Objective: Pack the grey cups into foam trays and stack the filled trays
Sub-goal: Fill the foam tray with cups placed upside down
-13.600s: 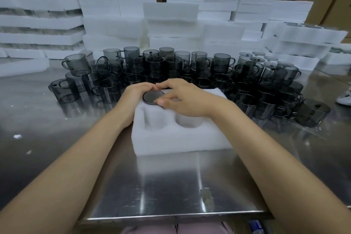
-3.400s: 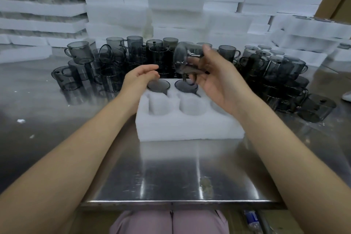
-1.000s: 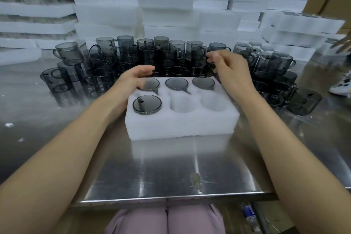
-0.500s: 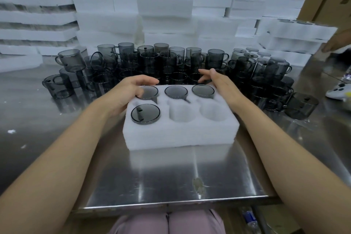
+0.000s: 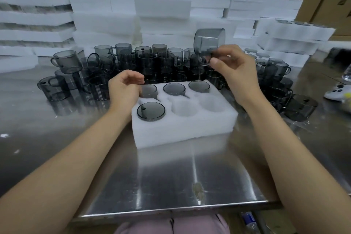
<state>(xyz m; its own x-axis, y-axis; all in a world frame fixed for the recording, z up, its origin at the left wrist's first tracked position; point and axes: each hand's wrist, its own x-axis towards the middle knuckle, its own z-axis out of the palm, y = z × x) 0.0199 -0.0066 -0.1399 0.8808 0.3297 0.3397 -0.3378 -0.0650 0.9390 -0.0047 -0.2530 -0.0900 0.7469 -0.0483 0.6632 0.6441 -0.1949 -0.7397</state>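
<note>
The right hand (image 5: 237, 74) pinched a grey cup (image 5: 209, 41) by its handle. The cup was tipped on its side, raised above the loose cups (image 5: 148, 62) in the upper centre-right of the frame. The left hand (image 5: 123, 89) was over the back-left corner of the foam tray (image 5: 182, 131), fingers loosely curled around nothing. The tray sat mid-frame on the steel table (image 5: 171, 176). Four packed cups (image 5: 151, 113) filled its three back pockets and the front-left one. Foam stacks (image 5: 163, 9) rose behind.
</note>
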